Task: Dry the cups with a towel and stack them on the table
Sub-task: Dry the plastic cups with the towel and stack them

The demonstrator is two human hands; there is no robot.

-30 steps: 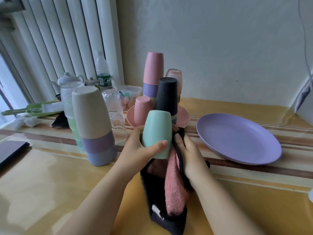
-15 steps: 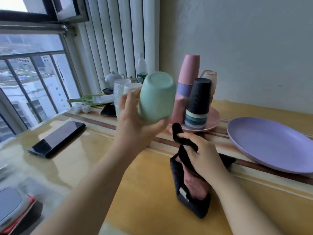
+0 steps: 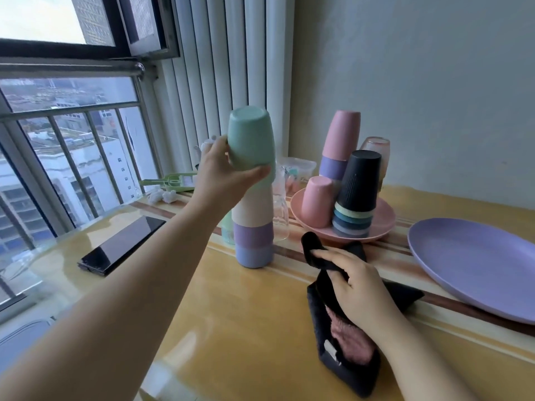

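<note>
We are gripping the mint cup (image 3: 251, 138) around its wall with our left hand (image 3: 224, 176), seating it inverted on the stack (image 3: 254, 227) directly below; it looks light, rigid and smooth. Our right hand (image 3: 357, 290) is clutching the soft towel (image 3: 344, 337).

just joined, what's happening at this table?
A person is drying cups and stacking them upside down. The left hand holds a mint green cup inverted on top of the stack of cups on the table; whether it is fully seated is unclear. The right hand rests on the dark towel. More inverted cups wait on the pink plate; the purple plate beside it is bare.
</note>
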